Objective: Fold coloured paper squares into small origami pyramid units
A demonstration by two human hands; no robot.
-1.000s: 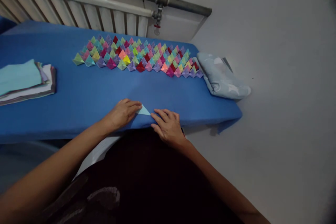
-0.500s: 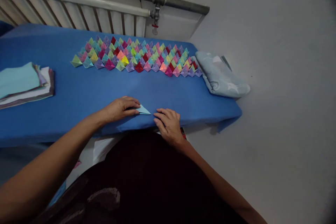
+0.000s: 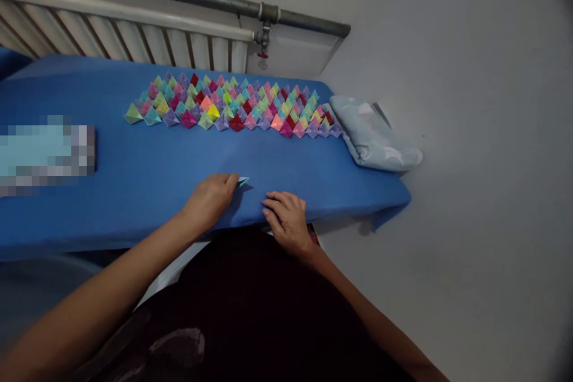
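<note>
My left hand [image 3: 212, 198] is closed on a small piece of folded light-blue paper [image 3: 242, 181], raised a little over the blue-covered table [image 3: 161, 209]. Only the paper's pointed end shows past my fingertips; the rest is hidden in the hand. To the right, near the table's front edge, my right hand [image 3: 286, 218] rests with fingers apart and nothing in them. Beyond both hands stand rows of folded paper pieces [image 3: 236, 123] in many colours, each with a peaked top.
A folded grey-blue cloth [image 3: 380, 143] lies at the table's right end, close to the wall. At the left is a blurred stack [image 3: 40, 152] with light blue on top. A radiator [image 3: 134, 42] and a metal pipe [image 3: 210, 1] run along the back.
My left hand has lifted the folded paper off the table and turned it. The right hand has hardly moved. The view has tilted up slightly, showing more of a pink note.
</note>
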